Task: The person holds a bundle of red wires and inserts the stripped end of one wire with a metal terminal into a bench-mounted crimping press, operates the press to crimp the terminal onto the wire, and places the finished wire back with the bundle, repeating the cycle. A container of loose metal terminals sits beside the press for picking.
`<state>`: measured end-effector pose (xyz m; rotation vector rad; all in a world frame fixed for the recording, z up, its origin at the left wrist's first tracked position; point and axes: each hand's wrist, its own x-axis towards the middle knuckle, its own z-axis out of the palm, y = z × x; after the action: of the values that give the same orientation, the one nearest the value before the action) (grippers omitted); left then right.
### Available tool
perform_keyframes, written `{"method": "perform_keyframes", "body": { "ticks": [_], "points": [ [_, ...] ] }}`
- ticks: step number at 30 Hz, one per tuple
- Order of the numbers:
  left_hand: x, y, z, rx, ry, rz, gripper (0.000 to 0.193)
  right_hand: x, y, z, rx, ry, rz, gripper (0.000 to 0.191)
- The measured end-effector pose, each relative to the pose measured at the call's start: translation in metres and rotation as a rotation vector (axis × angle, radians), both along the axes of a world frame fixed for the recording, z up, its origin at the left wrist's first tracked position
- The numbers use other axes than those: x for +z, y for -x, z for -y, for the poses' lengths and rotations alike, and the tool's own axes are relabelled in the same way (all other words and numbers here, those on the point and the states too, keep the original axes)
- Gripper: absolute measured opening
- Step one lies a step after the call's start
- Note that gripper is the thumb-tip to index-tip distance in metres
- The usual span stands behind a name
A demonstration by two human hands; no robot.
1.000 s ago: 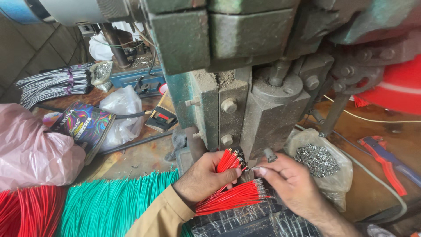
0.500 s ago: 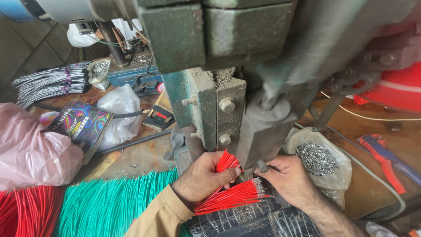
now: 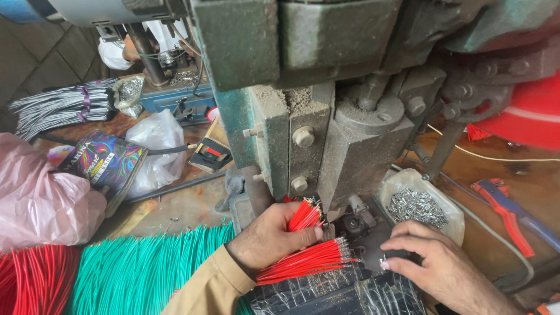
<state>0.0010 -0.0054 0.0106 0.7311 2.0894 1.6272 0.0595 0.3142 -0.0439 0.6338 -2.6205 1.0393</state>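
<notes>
We see the big green-grey press filling the upper frame, its ram block just above our hands. Below it to the left lies the spread of green wires, with a heap of red wires beside it and a pink plastic bag above that. Right of the press sits a clear bag of small metal terminals. Our left hand closes around a bundle of red wires, thumb and forefinger pinching a few stripped ends up toward the die. Our right hand rests on the press bed, fingers curled and pressed together; it may pinch a terminal at the fingertip, though we cannot tell.
</notes>
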Motion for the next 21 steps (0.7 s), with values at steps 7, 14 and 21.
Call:
{"method": "perform_keyframes", "body": {
  "ticks": [7,14,21],
  "points": [
    [-0.002,-0.001,-0.001,0.036,-0.057,0.051,0.013,-0.009,0.000,0.016,-0.271,0.078,0.391,0.023],
    [-0.002,0.000,0.000,0.018,-0.145,0.100,0.014,-0.006,0.016,0.044,-0.154,0.496,0.293,0.015],
    [-0.001,0.001,0.002,0.060,-0.040,0.066,0.019,-0.012,0.036,0.076,0.048,0.676,0.266,0.013]
  ]
}}
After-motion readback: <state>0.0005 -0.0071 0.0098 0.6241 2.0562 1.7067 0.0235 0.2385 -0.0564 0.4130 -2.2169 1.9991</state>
